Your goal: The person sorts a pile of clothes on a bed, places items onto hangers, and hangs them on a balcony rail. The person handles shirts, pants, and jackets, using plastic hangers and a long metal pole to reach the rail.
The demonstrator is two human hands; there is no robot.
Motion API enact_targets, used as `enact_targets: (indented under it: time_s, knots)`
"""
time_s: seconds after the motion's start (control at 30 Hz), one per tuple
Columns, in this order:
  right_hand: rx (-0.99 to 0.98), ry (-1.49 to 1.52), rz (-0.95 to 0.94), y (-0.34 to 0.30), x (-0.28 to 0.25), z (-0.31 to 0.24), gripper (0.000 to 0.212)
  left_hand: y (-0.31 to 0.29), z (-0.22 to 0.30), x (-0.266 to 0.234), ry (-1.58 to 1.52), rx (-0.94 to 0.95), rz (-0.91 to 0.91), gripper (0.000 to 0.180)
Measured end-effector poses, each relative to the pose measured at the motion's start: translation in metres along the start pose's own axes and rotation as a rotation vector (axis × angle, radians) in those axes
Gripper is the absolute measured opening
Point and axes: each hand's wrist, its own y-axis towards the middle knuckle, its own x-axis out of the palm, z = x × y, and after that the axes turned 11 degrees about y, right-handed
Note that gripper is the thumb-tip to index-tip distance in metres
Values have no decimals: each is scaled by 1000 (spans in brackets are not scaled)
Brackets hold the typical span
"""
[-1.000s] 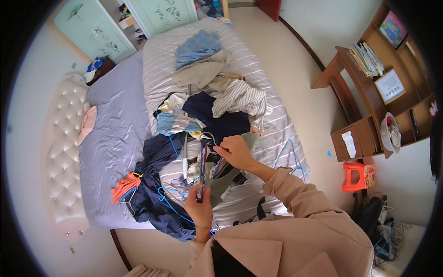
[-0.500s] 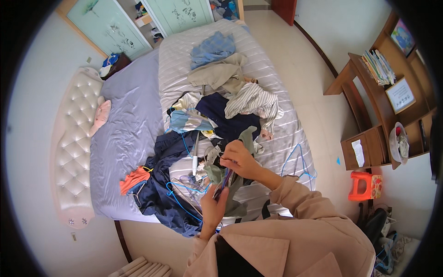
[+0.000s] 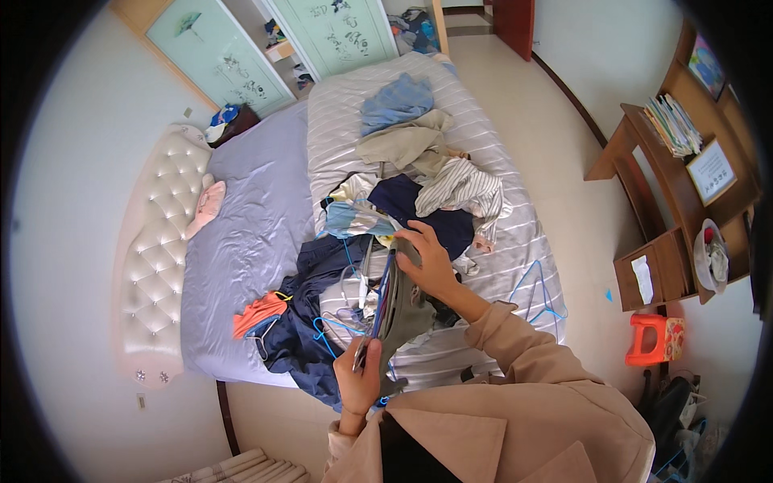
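Olive garment (image 3: pixel 407 318) handled at the edge of a clothes-strewn bed (image 3: pixel 241 241)

A person in a tan jacket (image 3: pixel 515 414) works with both hands at the bedside, the olive garment hanging between and beneath them, alongside a slim blue-and-purple bundle (image 3: pixel 380 302) that looks like hangers. The step in hand appears to be managing cloth and bundle together; the next move seems to call for a steady hold below while the upper grip adjusts the fabric. The fingers of the left hand (image 3: pixel 357 385) are closed around the bundle's lower end, thumb on top; whether they also pinch cloth cannot be told. The fingers of the right hand (image 3: pixel 431 262) are bent, parted only by the garment's upper end, which they appear to grip. Dark navy clothing (image 3: pixel 294 346) spreads to the left of the pair, an orange garment (image 3: pixel 262 312) at its outer side. Beyond the hands lie a pale-blue garment (image 3: pixel 350 217) and a striped shirt (image 3: pixel 463 187), while a loose blue hanger (image 3: pixel 526 278) rests on the bed to the right, well apart from both hands
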Motion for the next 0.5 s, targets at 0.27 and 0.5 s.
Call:
enact_targets:
  time_s: [0.27,0.5]
  knots:
    - [-451,-115,55,13,22,-8,28,-15,2,-42,73,5,141,17]
    - [51,-39,10,14,35,-6,11,-22,-8,-84,119,-59,127,13]
